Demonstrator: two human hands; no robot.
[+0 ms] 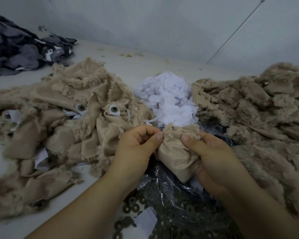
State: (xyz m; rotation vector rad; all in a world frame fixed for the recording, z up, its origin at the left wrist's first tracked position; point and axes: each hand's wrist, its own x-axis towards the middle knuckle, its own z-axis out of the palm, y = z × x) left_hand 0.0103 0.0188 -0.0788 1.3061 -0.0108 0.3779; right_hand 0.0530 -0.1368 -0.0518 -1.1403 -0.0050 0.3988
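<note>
— So, where's the tan fur piece (175, 153)?
— Between both hands, over the plastic bag (176, 200) of washers on the worktop (124, 69).
— And the grip?
— Left hand (136, 145) pinches its fuzzy top edge. Right hand (212, 156) curls round its right side, thumb pressing the cloth.

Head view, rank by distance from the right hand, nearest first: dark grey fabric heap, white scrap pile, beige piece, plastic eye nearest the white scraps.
1. beige piece: gripped by the right hand itself, centre front.
2. white scrap pile: just behind the held piece, centre.
3. plastic eye: off to the left, past the white scraps.
4. dark grey fabric heap: far back-left corner.
</note>
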